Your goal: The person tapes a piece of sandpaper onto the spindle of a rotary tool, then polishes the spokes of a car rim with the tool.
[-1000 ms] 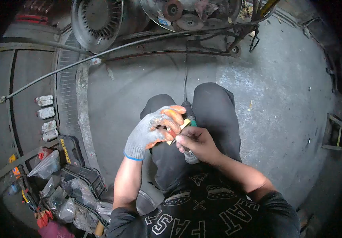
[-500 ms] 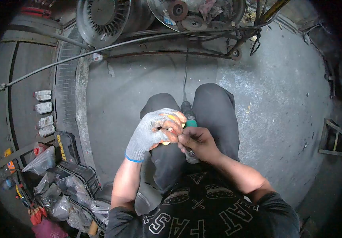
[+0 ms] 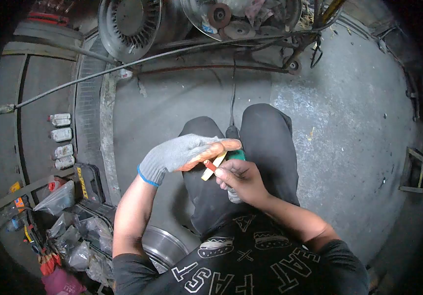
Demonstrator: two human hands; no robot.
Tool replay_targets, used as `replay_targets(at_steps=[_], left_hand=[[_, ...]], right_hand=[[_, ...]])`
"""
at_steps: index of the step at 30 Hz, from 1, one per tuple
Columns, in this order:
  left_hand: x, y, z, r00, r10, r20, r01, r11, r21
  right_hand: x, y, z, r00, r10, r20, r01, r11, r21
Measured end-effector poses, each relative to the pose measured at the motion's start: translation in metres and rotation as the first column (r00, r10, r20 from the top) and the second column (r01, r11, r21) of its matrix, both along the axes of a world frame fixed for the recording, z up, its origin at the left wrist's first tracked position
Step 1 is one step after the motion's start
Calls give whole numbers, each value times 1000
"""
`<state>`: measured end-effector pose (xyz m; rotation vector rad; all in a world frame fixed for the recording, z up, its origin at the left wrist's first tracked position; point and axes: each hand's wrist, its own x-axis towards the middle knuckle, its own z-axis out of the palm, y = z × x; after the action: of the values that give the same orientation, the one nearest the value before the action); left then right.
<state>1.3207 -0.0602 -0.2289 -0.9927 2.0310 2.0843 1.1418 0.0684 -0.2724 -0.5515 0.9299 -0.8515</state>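
At R grip (image 3: 244,180) tip, red stick (image 3: 210,165)

glove (image 3: 177,150): grey-orange, blue hem | rod (image 3: 210,165): red | strip (image 3: 218,160): pale yellow

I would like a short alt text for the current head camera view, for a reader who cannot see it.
A person's bare right hand pinches a small red cylinder close to a yellow strip at the gloved left hand. A partly hidden green tool shows between dark-trousered legs, above a grey floor, with a metal wheel at upper left.
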Motion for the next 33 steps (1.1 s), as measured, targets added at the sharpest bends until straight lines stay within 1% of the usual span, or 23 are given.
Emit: replay_targets(at_steps=[1, 3, 4, 5, 7, 9, 11, 12, 13, 14, 15, 16, 18, 19, 21, 22, 23, 25, 26, 28, 29, 30, 33], left_hand=[[-3, -8, -3, 1000, -3, 1, 3, 1000, -4], [-13, -18, -9, 959, -278, -53, 270, 956, -118], [-20, -19, -14, 979, -188, -79, 173, 971, -168], [-24, -23, -15, 979, -189, -78, 173, 969, -174], [-43, -30, 3, 961, -208, 184, 191, 976, 110], [-54, -24, 6, 972, -182, 146, 177, 983, 47], [-66, -13, 29, 994, -81, 77, 99, 957, -273], [-68, -6, 41, 999, -43, 10, 43, 931, -362], [-68, 0, 59, 994, -104, 38, 109, 862, -495], [-67, 7, 80, 991, -90, 95, 125, 865, -486], [-63, 15, 93, 985, -75, 152, 140, 869, -475], [-55, 24, 94, 995, -62, 82, 96, 850, -519], [-29, 43, 87, 1000, -6, 11, 12, 798, -603], [-21, 50, 87, 1000, -13, 14, 18, 798, -602], [-10, 66, 86, 941, 317, -119, -338, 854, -396], [-7, 75, 85, 901, 418, -116, -433, 855, -286], [-4, 84, 85, 847, 521, -107, -532, 829, -174], [5, 89, 81, 798, 590, -118, -600, 795, -84], [13, 90, 74, 836, 524, -161, -549, 804, -228], [28, 97, 56, 839, 521, -155, -544, 800, -255], [35, 98, 48, 843, 516, -152, -537, 794, -283], [38, 91, 43, 887, 424, -181, -461, 819, -342], [39, 82, 47, 906, 420, -59, -419, 866, -274]], right_hand=[[0, 0, 0, 1000, -1, -11, 1, 1000, -14], [2, 0, 0, 1000, -6, -21, 5, 1000, -13], [3, 0, -1, 999, -6, -32, 6, 1000, -9], [4, 0, -1, 999, -7, -32, 6, 1000, -15], [5, 0, -2, 999, -24, -41, 23, 1000, -5], [5, -4, 2, 998, -7, -59, 9, 999, 32], [6, -5, 2, 997, 10, -75, -5, 998, 69], [7, -4, -3, 991, -29, -129, 26, 999, -23], [9, -1, -10, 981, -74, -179, 53, 992, -116], [21, 5, -23, 926, -361, -110, 323, 909, -263], [19, 4, -20, 924, -367, -109, 329, 908, -261], [17, 1, -15, 884, -425, 196, 420, 905, 68], [11, 5, -35, 919, -299, 257, 291, 954, 70], [14, 1, -36, 957, -229, -176, 188, 957, -223], [7, -5, -26, 966, -110, -235, 52, 970, -239], [11, -8, -20, 971, -111, -210, 83, 987, -138], [6, -8, -9, 981, -87, -174, 67, 991, -117], [13, -5, -27, 969, -154, -193, 90, 949, -304], [13, -1, -32, 970, -151, -191, 88, 949, -302], [12, -3, -26, 983, -143, -112, 123, 978, -167], [12, -3, -27, 984, -143, -110, 123, 978, -168], [11, -3, -28, 981, -138, -135, 114, 978, -173], [11, -4, -25, 978, -131, -163, 103, 980, -169]])
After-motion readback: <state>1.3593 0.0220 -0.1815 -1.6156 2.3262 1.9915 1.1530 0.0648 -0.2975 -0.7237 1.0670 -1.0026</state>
